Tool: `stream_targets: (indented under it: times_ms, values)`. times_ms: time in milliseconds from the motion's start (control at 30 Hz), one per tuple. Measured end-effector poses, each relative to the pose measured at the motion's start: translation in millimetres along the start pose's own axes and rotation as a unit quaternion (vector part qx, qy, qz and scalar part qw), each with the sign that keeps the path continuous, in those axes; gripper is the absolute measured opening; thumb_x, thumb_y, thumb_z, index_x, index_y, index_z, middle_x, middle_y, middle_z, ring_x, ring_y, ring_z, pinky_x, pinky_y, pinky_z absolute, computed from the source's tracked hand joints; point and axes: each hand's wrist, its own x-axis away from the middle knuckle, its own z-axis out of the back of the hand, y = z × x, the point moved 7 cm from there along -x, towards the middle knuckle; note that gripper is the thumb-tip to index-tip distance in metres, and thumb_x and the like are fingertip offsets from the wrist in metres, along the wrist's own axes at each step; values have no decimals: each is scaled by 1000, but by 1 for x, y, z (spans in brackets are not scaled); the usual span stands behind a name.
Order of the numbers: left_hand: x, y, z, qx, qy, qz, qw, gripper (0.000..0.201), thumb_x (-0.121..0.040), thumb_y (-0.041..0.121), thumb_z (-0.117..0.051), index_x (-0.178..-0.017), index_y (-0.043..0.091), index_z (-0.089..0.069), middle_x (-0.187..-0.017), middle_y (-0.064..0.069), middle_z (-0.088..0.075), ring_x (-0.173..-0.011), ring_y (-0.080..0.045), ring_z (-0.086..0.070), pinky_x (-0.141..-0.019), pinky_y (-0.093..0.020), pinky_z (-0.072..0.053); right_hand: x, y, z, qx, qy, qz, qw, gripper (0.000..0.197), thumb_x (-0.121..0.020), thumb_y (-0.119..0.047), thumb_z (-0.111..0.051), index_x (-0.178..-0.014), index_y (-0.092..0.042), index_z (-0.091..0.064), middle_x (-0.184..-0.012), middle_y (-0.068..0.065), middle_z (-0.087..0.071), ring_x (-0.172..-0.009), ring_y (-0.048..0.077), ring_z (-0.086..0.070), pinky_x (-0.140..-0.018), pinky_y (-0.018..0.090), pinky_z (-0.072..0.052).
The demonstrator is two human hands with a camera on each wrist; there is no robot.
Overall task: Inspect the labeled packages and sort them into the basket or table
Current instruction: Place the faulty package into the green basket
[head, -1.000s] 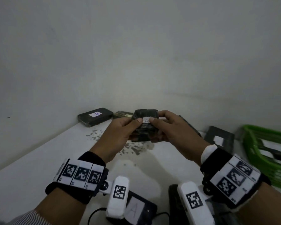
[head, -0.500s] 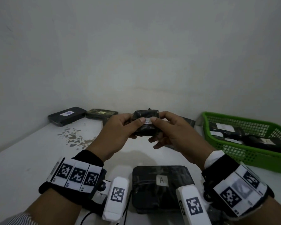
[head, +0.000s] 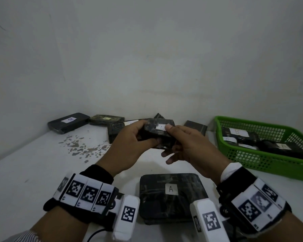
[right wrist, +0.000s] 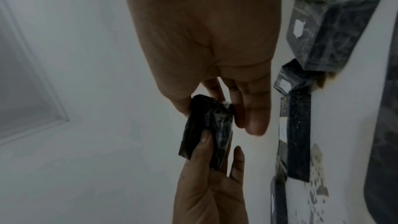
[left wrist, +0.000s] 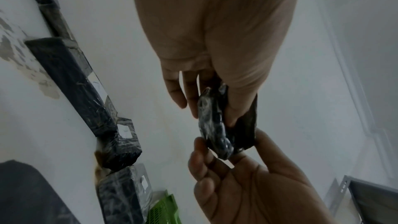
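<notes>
Both hands hold one small black package (head: 157, 134) in the air above the table (head: 24, 172). The left hand (head: 128, 145) grips its left end, thumb under the front edge and fingers behind. The right hand (head: 187, 145) pinches its right end, thumb pressed on the white label (head: 160, 127) on top; the lower fingers hang loose beneath. The label's letter is partly covered by the thumb and cannot be read with certainty.

Directly below the grip, nearer the person, lies a large package marked "A" (head: 171, 198). Behind the grip, along the wall, stands a row of dark packages: one marked "B" (head: 68, 122) far left, a mottled one (head: 106, 118) beside it, another (head: 115, 131) partly hidden by the left hand, and one (head: 196, 127) to the right. Paint is chipped (head: 82, 147) on the table left of the grip.

To the right of the grip sits a green basket (head: 262, 161) holding labeled packages (head: 238, 135), one showing "B".
</notes>
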Motion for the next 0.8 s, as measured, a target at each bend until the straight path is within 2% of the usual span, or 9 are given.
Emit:
stream_targets:
  times_ms: [133,200,300,400,500,600,667,733,800]
  values:
    - [-3,-3,5,52,3,15,999,36,-92,2,-68,-125,15,-70,-111,4,-78,-104,-11,-73,-85,-21,-57,3,-6,1,131,-14,59,990,26,-98,-39,-66,-121,-26,-69,-113,1,-75,-98,14,-71,-85,40,-62]
    - [-3,-6,6,48,-6,30,998,32,-92,7,-70,-123,16,-72,-110,2,-78,-105,-14,-73,-90,-27,-58,1,-8,4,153,-6,81,985,25,-95,-32,-72,-118,-25,-69,-107,-1,-76,-95,14,-72,-87,40,-60]
    - [-1,-16,1,52,-43,85,994,28,-92,20,-70,-119,17,-74,-108,-4,-79,-105,-21,-73,-94,-34,-55,-4,-11,9,149,27,96,984,21,-93,-26,-75,-108,-10,-72,-99,16,-76,-86,31,-72,-81,43,-60]
    - [2,-24,0,107,-46,136,984,45,-84,41,-68,-114,8,-75,-105,-14,-78,-92,-20,-72,-78,-29,-54,-9,-6,9,123,27,77,989,29,-92,-25,-75,-100,3,-73,-92,29,-72,-71,29,-64,-71,37,-56]
    - [2,-27,1,109,-22,149,983,41,-90,38,-66,-110,3,-75,-98,-12,-78,-83,-16,-71,-71,-26,-54,-12,-1,9,110,29,61,992,35,-94,-24,-73,-102,9,-71,-93,34,-71,-66,26,-63,-71,37,-56]
    - [-1,-27,3,95,14,148,984,26,-96,31,-64,-101,9,-78,-88,-5,-77,-77,-12,-67,-71,-27,-51,-13,1,8,111,35,51,992,41,-96,-30,-71,-104,10,-71,-83,31,-70,-62,22,-64,-64,29,-59]
    - [-2,-26,3,90,14,149,985,23,-96,32,-65,-99,13,-79,-88,-4,-77,-77,-12,-65,-73,-28,-50,-11,1,5,101,27,44,994,39,-97,-35,-69,-106,2,-72,-84,25,-71,-64,20,-66,-65,30,-60]
    - [-1,-24,0,89,-6,155,984,24,-95,34,-65,-98,14,-78,-89,-5,-78,-77,-13,-69,-73,-28,-51,-9,-4,3,100,28,53,993,30,-98,-33,-68,-104,-4,-73,-90,18,-75,-67,19,-69,-61,30,-59]
    - [0,-23,-6,95,-18,172,980,32,-96,38,-63,-102,9,-77,-92,-9,-79,-79,-18,-74,-74,-30,-54,-9,-9,5,117,48,63,990,27,-99,-29,-68,-98,-3,-73,-84,16,-75,-59,18,-67,-52,26,-54]
